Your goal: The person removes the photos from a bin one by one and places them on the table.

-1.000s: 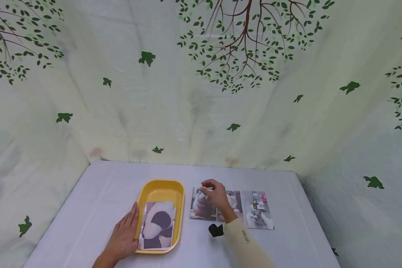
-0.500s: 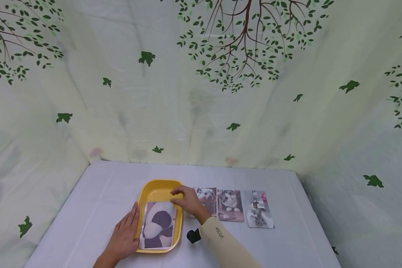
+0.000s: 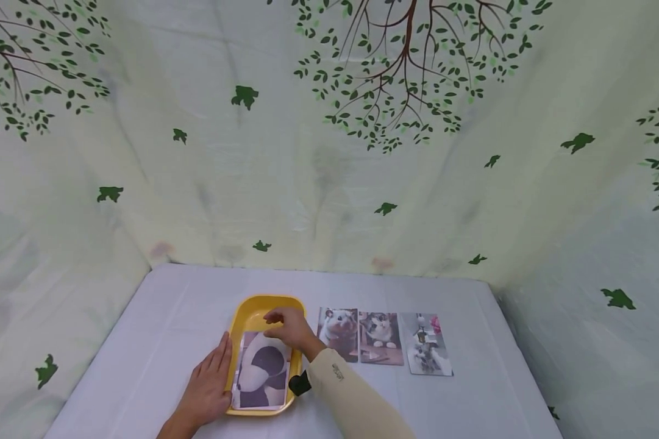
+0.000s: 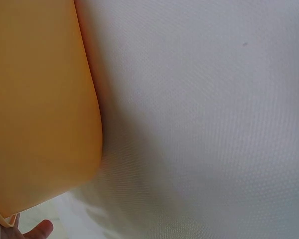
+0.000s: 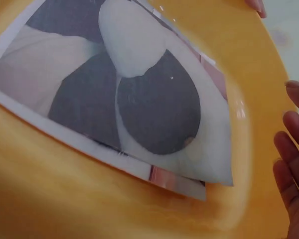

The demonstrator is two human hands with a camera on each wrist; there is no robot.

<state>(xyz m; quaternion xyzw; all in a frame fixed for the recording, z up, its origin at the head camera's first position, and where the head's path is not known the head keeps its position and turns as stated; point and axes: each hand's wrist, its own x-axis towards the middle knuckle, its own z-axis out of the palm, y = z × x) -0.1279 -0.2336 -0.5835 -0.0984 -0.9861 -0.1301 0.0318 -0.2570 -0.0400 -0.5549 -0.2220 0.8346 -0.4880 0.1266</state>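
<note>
Along the left rim of the yellow tray (image 3: 302, 303) rests my left hand (image 3: 205, 381), fingers stretched out. In the left wrist view the orange-yellow tray wall (image 4: 45, 99) fills the left side; only bits of a hand show at the bottom corner. Inside the tray lies a small stack of photo cards (image 3: 260, 378), the top one a grey, white and dark print. Over the stack's far edge hovers my right hand (image 3: 291, 329), fingers bent loosely and apart from the thumb. In the right wrist view its fingers (image 5: 291, 162) hold nothing, and a second card peeks out beneath the top card (image 5: 159, 107).
Right of the tray, in a row on the white tabletop (image 3: 197, 305), lie a hamster photo card (image 3: 337, 332), a kitten photo card (image 3: 381, 338) and a grey photo card (image 3: 429, 347) with a pink patch. A leaf-printed curtain (image 3: 329, 183) surrounds the table.
My right hand has moved left from above the row of cards to over the tray, uncovering the hamster and kitten cards. The left hand stays at the tray's rim.
</note>
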